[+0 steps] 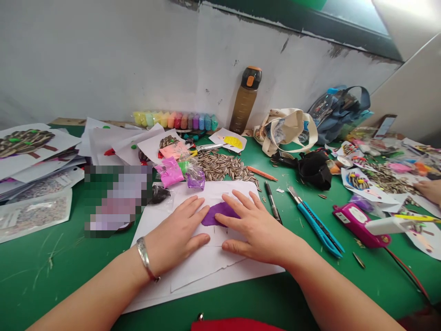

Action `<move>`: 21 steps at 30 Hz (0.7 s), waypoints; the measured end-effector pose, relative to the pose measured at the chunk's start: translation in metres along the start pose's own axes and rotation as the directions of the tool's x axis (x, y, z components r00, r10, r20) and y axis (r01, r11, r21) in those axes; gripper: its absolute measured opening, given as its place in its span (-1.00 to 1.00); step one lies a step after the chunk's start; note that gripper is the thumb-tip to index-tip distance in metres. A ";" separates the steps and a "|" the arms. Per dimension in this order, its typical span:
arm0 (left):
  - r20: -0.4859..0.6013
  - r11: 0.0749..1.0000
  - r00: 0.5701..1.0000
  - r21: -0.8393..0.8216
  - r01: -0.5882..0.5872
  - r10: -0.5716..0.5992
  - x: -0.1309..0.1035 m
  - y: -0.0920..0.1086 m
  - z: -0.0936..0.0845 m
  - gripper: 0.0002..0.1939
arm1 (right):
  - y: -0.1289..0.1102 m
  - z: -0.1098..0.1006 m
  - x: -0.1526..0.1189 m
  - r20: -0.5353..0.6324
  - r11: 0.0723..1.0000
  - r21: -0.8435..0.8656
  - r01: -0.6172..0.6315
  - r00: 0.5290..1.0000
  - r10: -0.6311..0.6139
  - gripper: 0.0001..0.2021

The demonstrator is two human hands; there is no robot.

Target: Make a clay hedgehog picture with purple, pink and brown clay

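Observation:
A flattened patch of purple clay (211,218) lies on a sheet of white paper (196,271) in front of me. My right hand (251,227) rests over the patch's right side, fingers spread. My left hand (181,230), with a silver bracelet at the wrist, lies flat at the patch's left edge, fingers stretched out. Pencil lines show on the paper just below the purple. Beyond the sheet are a pink clay packet (170,172), a purple clay packet (195,179) and a heap of striped sunflower seeds (220,165).
To the right lie a black pen (273,202), blue tweezers or cutter (319,227) and a magenta device (361,225) with a cord. A tall bottle (245,99) stands by the wall. Paper pictures (24,147) are stacked left. Another person's hand (429,189) shows far right.

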State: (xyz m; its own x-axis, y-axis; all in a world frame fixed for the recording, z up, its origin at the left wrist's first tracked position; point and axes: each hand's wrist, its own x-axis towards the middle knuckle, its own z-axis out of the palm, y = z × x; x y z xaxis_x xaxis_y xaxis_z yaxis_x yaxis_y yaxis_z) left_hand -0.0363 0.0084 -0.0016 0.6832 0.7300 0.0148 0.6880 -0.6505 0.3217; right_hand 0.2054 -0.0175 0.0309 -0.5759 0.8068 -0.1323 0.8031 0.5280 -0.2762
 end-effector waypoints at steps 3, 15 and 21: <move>0.033 1.000 0.999 0.025 0.014 -0.015 0.001 0.002 -0.002 -0.39 | 0.002 -0.002 -0.001 -0.006 1.000 0.003 -0.002 1.000 0.002 -0.44; 0.014 1.000 1.000 0.013 -0.002 0.002 0.000 0.000 -0.001 -0.40 | 0.007 -0.004 -0.004 -0.046 0.997 -0.043 -0.064 0.997 0.062 -0.43; 0.026 1.000 1.000 0.025 0.003 -0.004 0.001 0.002 -0.002 -0.40 | 0.003 0.000 -0.003 -0.029 0.998 -0.047 -0.038 0.999 0.037 -0.43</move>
State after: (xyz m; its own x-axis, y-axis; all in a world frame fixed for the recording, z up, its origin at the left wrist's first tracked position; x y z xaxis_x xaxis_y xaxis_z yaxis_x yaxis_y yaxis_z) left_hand -0.0350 0.0084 0.0012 0.6868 0.7267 -0.0107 0.6960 -0.6534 0.2976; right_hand 0.2097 -0.0178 0.0306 -0.5413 0.8330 -0.1144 0.8307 0.5088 -0.2260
